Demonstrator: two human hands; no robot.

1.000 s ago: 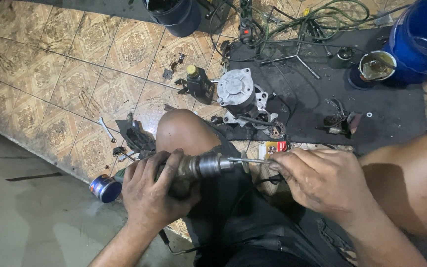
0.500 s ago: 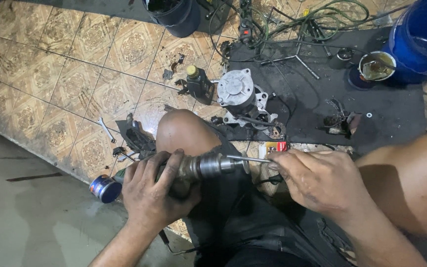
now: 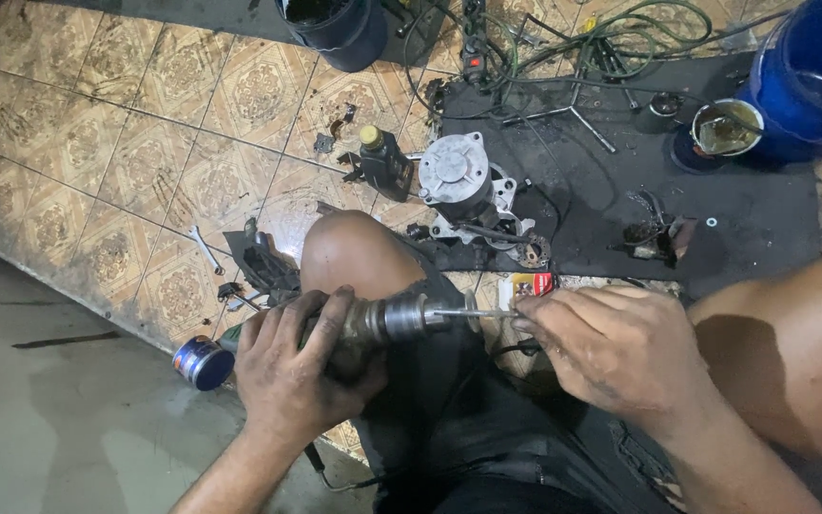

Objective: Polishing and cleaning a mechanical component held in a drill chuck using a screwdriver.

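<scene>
My left hand [image 3: 295, 366] grips the body of a greasy metal power drill [image 3: 387, 319] that rests across my left knee, chuck pointing right. A thin drill bit [image 3: 473, 312] sticks out of the chuck. My right hand [image 3: 611, 347] pinches the tip of that bit between its fingers, over my lap. Both hands are smeared with grease.
A grey motor housing [image 3: 459, 186] and a small dark bottle [image 3: 387, 164] sit on the tiled floor ahead. A black mat [image 3: 620, 205] holds small parts and a tin [image 3: 723, 128]. A blue bucket [image 3: 811, 76] stands far right, a small blue can [image 3: 200, 362] by my left hand, a wrench [image 3: 205, 249] at left.
Both hands stay in nearly the same place on the drill and bit; the right fingers have shifted slightly along the bit.
</scene>
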